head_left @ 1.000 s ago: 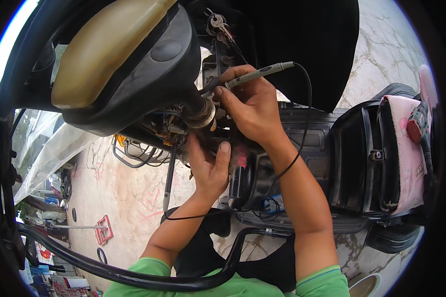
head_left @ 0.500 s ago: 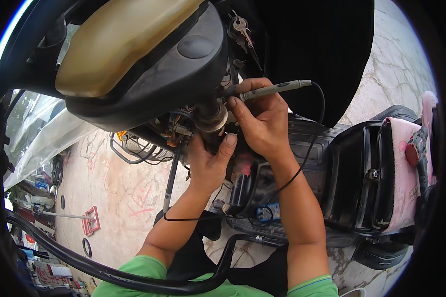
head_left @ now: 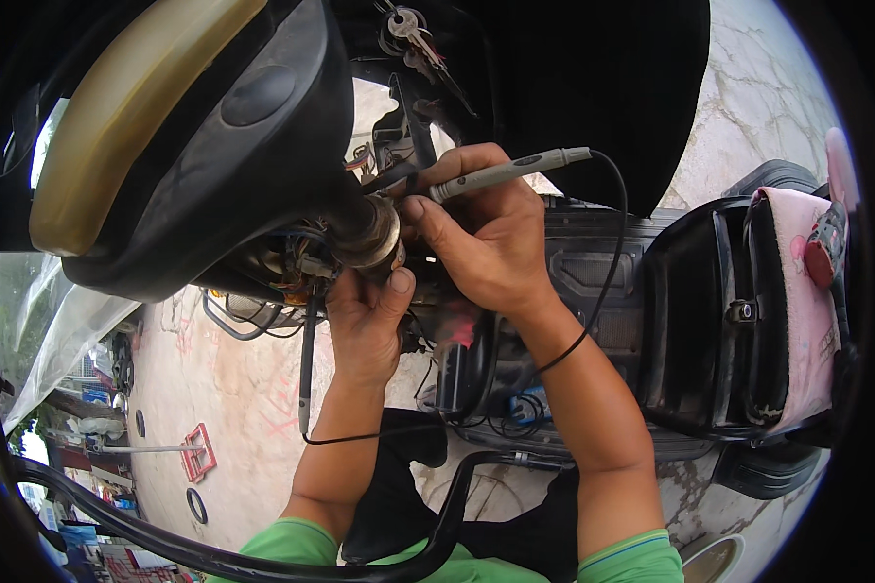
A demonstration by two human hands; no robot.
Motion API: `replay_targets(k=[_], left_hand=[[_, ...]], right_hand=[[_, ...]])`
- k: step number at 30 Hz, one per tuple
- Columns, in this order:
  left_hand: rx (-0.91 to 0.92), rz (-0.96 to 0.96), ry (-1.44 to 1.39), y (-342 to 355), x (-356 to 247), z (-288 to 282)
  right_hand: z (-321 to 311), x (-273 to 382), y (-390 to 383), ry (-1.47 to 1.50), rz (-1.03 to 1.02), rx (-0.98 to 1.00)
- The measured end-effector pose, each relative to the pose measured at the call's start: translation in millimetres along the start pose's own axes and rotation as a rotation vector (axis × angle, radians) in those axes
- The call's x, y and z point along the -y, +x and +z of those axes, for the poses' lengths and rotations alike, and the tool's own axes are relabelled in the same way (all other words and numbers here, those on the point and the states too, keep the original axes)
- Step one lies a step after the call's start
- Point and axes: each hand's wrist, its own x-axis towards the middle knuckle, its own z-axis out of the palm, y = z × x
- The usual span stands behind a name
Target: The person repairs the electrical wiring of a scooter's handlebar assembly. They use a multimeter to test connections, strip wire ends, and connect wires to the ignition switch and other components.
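Observation:
My right hand (head_left: 491, 233) pinches a grey pen-shaped test probe (head_left: 515, 172), its tip end pointing left at the steering column, with a black lead trailing from its other end. Lower left, my left hand (head_left: 367, 321) has curled fingers beneath the metal collar (head_left: 377, 233) of the column, thumb up against it. A dark test probe (head_left: 308, 364) hangs along this hand's left side, apparently between its partly hidden fingers; its upper end reaches exposed wires (head_left: 297, 267). Both leads run toward a blue meter (head_left: 530, 406) on the footboard. Neither probe's contact point shows clearly.
Above left looms the dark handlebar cover (head_left: 262, 146) with its yellowish lens. Keys (head_left: 413, 39) hang at the top. On the right is a black seat (head_left: 700, 316) with a pink cloth (head_left: 797, 291). A black bar (head_left: 262, 559) curves across below my arms.
Both hands, still with the probes, appear farther left in the view, along with the column and handlebar cover. A bright gap with wires now shows behind the column.

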Motion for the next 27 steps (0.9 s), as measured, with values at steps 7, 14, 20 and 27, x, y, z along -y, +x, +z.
replay_targets(k=[7,14,20,27], left_hand=[[-0.01,0.017,-0.04,-1.7,4.6,-3.3],[-0.011,0.053,0.025,2.2,3.7,2.2],[-0.021,0.035,-0.032,4.9,-0.8,8.2],[-0.051,0.035,-0.002,2.2,3.4,2.3]], right_hand=[[-5.4,-4.9,-4.3,-0.047,-0.128,0.061],[-9.3,5.8,-0.1,0.101,-0.044,0.018],[-24.6,32.0,3.5,0.091,0.06,0.127],[-27.2,18.9,6.5,-0.002,-0.046,0.201]])
